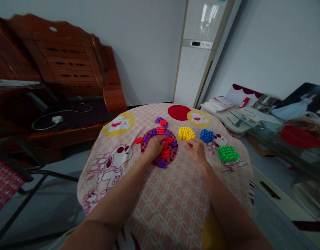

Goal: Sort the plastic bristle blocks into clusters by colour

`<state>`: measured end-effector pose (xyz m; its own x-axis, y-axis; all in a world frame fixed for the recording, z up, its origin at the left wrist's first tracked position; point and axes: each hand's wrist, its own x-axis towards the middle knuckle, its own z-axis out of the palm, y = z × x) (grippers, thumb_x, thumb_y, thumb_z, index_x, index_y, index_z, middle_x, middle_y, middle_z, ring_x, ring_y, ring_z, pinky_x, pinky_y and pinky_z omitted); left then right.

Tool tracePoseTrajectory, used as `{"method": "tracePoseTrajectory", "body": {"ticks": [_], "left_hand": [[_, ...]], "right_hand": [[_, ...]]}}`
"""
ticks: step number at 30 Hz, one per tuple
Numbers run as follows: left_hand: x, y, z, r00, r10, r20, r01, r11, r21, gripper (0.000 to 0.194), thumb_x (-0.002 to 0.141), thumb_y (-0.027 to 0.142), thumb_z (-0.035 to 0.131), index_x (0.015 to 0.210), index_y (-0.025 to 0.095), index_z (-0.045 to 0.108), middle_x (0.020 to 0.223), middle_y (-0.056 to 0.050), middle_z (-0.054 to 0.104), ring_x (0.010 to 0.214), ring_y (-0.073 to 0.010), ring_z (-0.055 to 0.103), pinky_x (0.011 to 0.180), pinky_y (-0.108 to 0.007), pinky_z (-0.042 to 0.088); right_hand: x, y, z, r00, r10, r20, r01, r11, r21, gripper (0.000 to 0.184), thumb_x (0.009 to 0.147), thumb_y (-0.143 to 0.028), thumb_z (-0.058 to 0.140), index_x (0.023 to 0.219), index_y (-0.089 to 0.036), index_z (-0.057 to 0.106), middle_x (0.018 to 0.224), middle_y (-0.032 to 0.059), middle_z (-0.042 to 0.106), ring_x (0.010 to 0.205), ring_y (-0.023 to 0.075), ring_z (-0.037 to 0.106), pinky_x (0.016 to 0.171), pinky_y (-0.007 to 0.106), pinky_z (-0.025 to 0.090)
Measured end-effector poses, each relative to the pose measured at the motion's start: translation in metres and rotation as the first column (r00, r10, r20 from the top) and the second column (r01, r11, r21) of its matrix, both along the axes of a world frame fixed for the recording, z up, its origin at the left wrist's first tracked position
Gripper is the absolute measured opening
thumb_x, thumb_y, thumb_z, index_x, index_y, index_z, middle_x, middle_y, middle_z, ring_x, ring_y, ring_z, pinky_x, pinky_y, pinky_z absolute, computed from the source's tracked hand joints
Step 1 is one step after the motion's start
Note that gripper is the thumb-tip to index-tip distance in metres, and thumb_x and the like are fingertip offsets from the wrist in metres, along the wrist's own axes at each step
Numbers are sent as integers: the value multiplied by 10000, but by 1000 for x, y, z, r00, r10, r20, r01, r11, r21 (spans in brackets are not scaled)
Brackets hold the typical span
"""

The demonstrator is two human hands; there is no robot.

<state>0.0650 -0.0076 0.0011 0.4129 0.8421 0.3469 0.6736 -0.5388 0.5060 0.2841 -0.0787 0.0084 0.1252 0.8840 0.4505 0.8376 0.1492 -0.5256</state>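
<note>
My left hand is closed, its fingertips down among small red plastic pieces and seeming to pinch one of them. Purple pieces of the same sort lie mixed with the red around it, on a dark round patch of the tablecloth. To the right, my right hand is closed with its fingers curled. It rests just in front of a heap of yellow pieces; whatever it may hold is hidden. Further right sit a blue cluster and a green cluster.
A patterned cloth covers the round table. Behind it on the left stands a wooden bench; a white cabinet-like appliance is at the back. A glass-topped side table with papers and a red bowl borders the right.
</note>
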Motion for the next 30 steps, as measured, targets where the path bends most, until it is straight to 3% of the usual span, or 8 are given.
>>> {"method": "tracePoseTrajectory", "body": {"ticks": [4,9,15,20,22,24,26,30], "left_hand": [[0,1,0,997,-78,2,78,997,-24,312,869,280,594,1141,166,694,1156,-115,719,1092,-239,655,980,-360,493],[-7,-2,10,978,-201,-47,195,974,-116,402,746,251,708,1139,175,668,1143,-89,717,1021,-235,674,910,-327,509],[-14,-7,14,983,-142,-121,125,983,-138,220,722,229,688,927,152,674,869,-66,720,775,-216,659,721,-309,497],[-12,-7,18,998,-14,59,21,992,-123,215,689,202,652,896,153,682,869,-57,723,781,-199,650,742,-302,497],[-8,-8,19,974,-8,225,57,976,-212,251,678,223,655,917,149,680,865,-49,720,776,-190,652,735,-298,508],[-3,-11,20,910,-41,413,203,911,-358,292,677,268,675,939,139,671,855,-45,715,757,-178,654,711,-290,518],[4,-17,21,834,-59,549,369,799,-474,321,675,303,703,945,133,667,858,-44,713,749,-165,658,705,-281,523],[17,-31,20,766,-40,642,522,621,-584,290,723,332,693,934,133,676,846,-48,711,744,-143,666,722,-267,531]], "right_hand": [[-8,-5,-18,997,63,-43,-64,997,-34,278,846,-316,504,612,-211,612,572,10,609,545,152,518,552,253,357],[-10,-12,-22,995,83,-47,-85,996,-37,275,867,-310,509,641,-210,630,595,12,619,555,154,525,579,256,374],[-11,-13,-24,994,102,-48,-104,994,-30,265,869,-282,524,649,-192,642,597,16,606,553,147,511,588,259,362],[-12,-13,-23,986,114,-120,-114,993,3,247,862,-272,535,689,-176,683,645,37,649,587,154,556,625,263,411],[-13,-13,-21,967,163,-193,-162,987,25,211,857,-273,546,813,-170,725,731,49,693,648,163,599,669,268,451],[-14,-13,-20,926,235,-294,-236,971,35,265,849,-270,562,1027,-172,730,840,57,724,728,173,637,707,272,487],[-14,-13,-20,871,297,-391,-311,950,27,388,844,-264,569,1208,-180,676,920,60,729,781,177,652,714,274,511],[-14,-16,-17,788,310,-532,-389,920,-40,386,816,-250,582,1184,-187,684,919,47,718,742,163,646,641,252,514]]}}
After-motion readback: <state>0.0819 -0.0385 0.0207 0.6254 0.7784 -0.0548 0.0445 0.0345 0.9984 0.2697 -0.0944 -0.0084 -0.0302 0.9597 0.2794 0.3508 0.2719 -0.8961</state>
